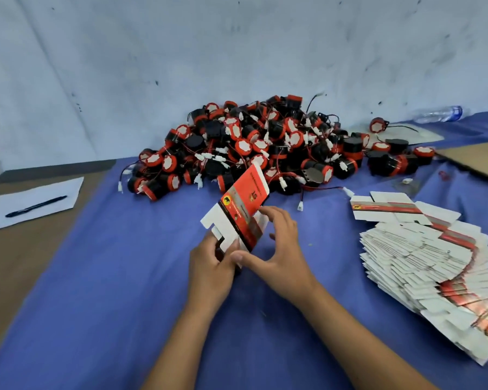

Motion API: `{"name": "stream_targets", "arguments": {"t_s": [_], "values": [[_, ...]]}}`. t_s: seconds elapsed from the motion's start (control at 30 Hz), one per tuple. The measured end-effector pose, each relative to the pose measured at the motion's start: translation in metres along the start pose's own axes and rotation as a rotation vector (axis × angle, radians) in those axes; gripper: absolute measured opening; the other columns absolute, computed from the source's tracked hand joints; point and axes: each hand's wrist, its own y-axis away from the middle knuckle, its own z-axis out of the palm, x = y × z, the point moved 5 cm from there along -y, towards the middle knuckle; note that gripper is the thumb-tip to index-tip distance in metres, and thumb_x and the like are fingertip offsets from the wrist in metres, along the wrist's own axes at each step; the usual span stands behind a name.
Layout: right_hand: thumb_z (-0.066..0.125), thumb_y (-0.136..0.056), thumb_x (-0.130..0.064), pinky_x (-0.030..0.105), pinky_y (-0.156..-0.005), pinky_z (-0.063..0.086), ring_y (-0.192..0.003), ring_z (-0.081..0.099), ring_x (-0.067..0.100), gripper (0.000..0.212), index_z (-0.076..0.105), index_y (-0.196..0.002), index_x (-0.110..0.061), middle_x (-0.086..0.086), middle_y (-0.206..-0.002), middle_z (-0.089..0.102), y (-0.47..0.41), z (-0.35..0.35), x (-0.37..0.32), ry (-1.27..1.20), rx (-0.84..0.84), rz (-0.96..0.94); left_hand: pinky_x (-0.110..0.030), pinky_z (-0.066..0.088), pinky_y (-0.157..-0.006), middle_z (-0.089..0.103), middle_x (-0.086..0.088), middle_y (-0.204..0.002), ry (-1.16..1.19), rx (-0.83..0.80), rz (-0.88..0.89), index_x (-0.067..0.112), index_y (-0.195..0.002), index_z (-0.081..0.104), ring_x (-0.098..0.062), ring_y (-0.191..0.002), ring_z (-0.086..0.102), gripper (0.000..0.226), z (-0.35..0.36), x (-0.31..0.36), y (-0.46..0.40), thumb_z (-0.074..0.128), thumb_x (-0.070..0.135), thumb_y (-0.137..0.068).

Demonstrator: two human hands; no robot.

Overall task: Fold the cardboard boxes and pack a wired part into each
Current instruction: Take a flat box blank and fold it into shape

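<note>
From the head view, a flat red-and-white cardboard box (pixel 241 208) is held tilted up above the middle of the counter (pixel 102 277), which is covered in a blue cloth. The lower white flaps are pinched by the left hand (pixel 209 261), fingers curled round the bottom edge, while the box's right side is gripped by the right hand (pixel 276 249), thumb pressed against the lower corner and fingers spread up along the printed face. So both hands are closed on the same box, which looks only partly opened out, not squared up yet. Behind it, toward the far edge of the counter by the wall, a big heap of wired parts (pixel 259 147) is piled up: black round bodies with red caps, thin red and black leads, white plugs. Along the right edge a fanned-out stack of flat boxes (pixel 434 266) is laid, well apart from the hands. Near the left edge a sheet of paper (pixel 40 199) is seen with a pen (pixel 35 206) lying on it. At the far right corner a plastic bottle (pixel 440 114) is lying on its side, and a brown cardboard sheet (pixel 476 159) is laid just in front of it.
</note>
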Motion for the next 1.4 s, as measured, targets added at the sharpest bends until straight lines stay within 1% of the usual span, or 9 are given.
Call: {"name": "stream_targets", "arguments": {"t_s": [0.1,0.33,0.57,0.8,0.93,1.07,1.2,1.3,1.4], "values": [[0.081,-0.068,-0.067,0.032,-0.111,0.043,-0.145,0.032,0.007,0.109,0.028,-0.156,-0.029,-0.017,-0.151,0.034,-0.001,0.000,0.003,-0.092,-0.028,0.030,-0.021,0.045,-0.057,0.066,0.017,-0.074,-0.211,-0.089,0.157,0.034,-0.082,0.061,-0.006,-0.065,0.059,0.008,0.006,0.011,0.002,0.056,0.027,-0.084],[0.084,-0.078,-0.039,0.026,-0.079,0.058,-0.100,0.070,0.018,0.051,0.057,-0.122,-0.031,0.002,-0.106,0.071,-0.002,-0.001,0.015,-0.507,0.007,0.158,-0.028,0.059,-0.085,0.073,0.020,-0.116,-0.061,-0.176,0.277,0.026,-0.121,0.073,-0.005,-0.108,0.070,0.031,0.015,0.020,0.009,0.063,0.012,-0.095],[0.068,-0.095,-0.024,0.033,-0.084,0.058,-0.107,0.068,0.016,0.025,0.061,-0.119,-0.024,-0.006,-0.110,0.071,-0.002,0.000,0.009,-0.328,-0.011,0.074,-0.025,0.057,-0.082,0.071,0.021,-0.112,-0.083,0.030,0.286,0.018,-0.090,0.070,-0.002,-0.103,0.069,0.007,0.005,0.015,0.006,0.071,0.012,-0.092],[0.064,-0.090,-0.003,0.037,-0.087,0.055,-0.110,0.063,0.015,0.036,0.060,-0.121,-0.020,0.000,-0.116,0.065,-0.002,-0.002,0.002,-0.136,0.046,-0.014,-0.027,0.053,-0.070,0.067,0.022,-0.100,-0.187,0.166,0.389,0.030,-0.090,0.053,-0.005,-0.092,0.065,0.018,0.002,0.029,0.012,0.067,0.022,-0.098],[0.063,-0.080,-0.008,0.012,-0.062,0.047,-0.083,0.065,0.005,0.048,0.054,-0.124,-0.025,-0.014,-0.099,0.068,0.000,-0.008,0.006,-0.028,0.176,0.008,-0.029,0.052,-0.063,0.070,0.015,-0.105,-0.200,0.250,0.388,0.024,-0.097,0.058,-0.007,-0.087,0.065,0.009,0.002,0.032,0.016,0.063,0.018,-0.100],[0.054,-0.084,-0.011,0.046,-0.052,0.053,-0.064,0.066,0.017,0.050,0.046,-0.131,-0.027,-0.004,-0.082,0.071,0.003,-0.003,0.013,-0.051,0.112,0.110,-0.014,0.050,-0.069,0.067,0.019,-0.119,-0.106,0.318,0.348,0.031,-0.093,0.050,0.005,-0.101,0.063,0.016,-0.002,0.035,0.017,0.058,0.020,-0.101],[0.043,-0.085,-0.018,0.048,-0.057,0.051,-0.067,0.061,0.021,0.058,0.035,-0.143,-0.026,-0.003,-0.077,0.065,0.002,0.009,0.015,0.195,-0.070,0.158,-0.025,0.060,-0.083,0.070,0.000,-0.131,0.058,0.412,0.173,0.025,-0.088,0.046,0.001,-0.108,0.069,0.021,-0.005,0.023,0.013,0.044,0.022,-0.109],[0.038,-0.084,-0.023,0.041,-0.051,0.045,-0.061,0.055,0.018,0.064,0.030,-0.148,-0.029,-0.007,-0.069,0.058,0.004,0.009,0.011,0.239,-0.031,0.128,-0.034,0.060,-0.091,0.068,-0.002,-0.135,0.166,0.301,0.062,0.020,-0.087,0.042,0.000,-0.117,0.066,0.024,-0.004,0.014,0.007,0.046,0.026,-0.110],[0.047,-0.088,-0.019,0.046,-0.057,0.052,-0.067,0.062,0.024,0.048,0.045,-0.135,-0.026,-0.003,-0.079,0.068,0.004,-0.002,0.011,0.212,0.054,0.127,-0.014,0.048,-0.094,0.060,0.009,-0.142,0.241,0.012,0.026,0.024,-0.108,0.048,0.004,-0.133,0.053,0.033,0.007,0.014,0.008,0.063,0.048,-0.091]]}}
